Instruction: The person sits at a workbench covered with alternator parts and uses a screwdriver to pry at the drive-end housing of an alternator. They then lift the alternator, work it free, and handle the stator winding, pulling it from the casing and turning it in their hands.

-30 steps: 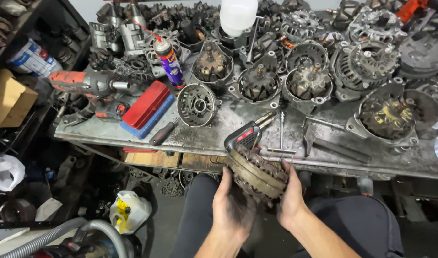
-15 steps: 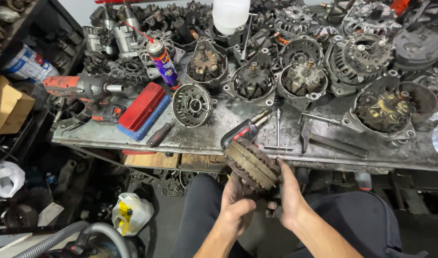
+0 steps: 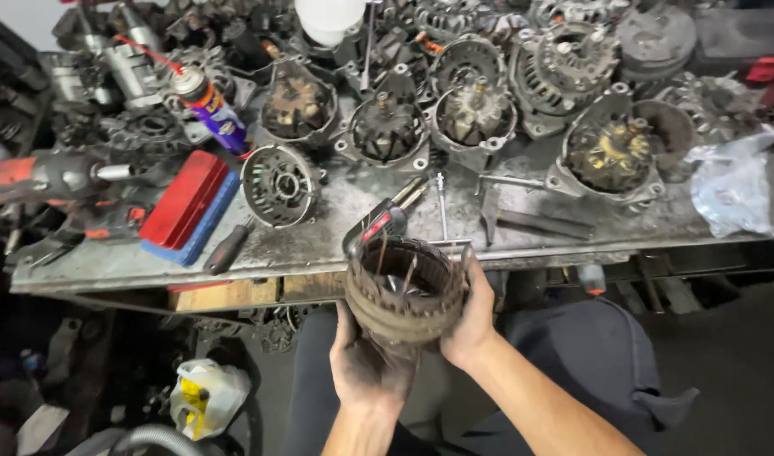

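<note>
Two hands cradle a stator ring [image 3: 406, 291] just below the front edge of the desk [image 3: 319, 245], above the person's lap. Against the frames from a moment ago, the ring has been tipped: then its laminated outer band and winding face were turned toward the camera at a slant, now its open mouth faces up, so the hollow bore and the copper leads standing up from the rim are on show. By my judgement that turn brings the inside of the part up for looking over. The left hand [image 3: 366, 363] is cupped beneath and along the near side, fingers wrapped under the ring; the right hand [image 3: 471, 317] is clasped flat against the far right wall, thumb at the rim. Both are closed around it, neither spread free.

The ring is a thick, short cylinder, dull brown with grime, ribbed round its outside. Behind it on the desk lie a red-handled tool [image 3: 378, 226], a round vented end cover [image 3: 279, 183], a red and blue case [image 3: 188, 207], a spray can [image 3: 208, 105] and several greasy cast alternator housings [image 3: 611, 152], the steel top scuffed and oily
</note>
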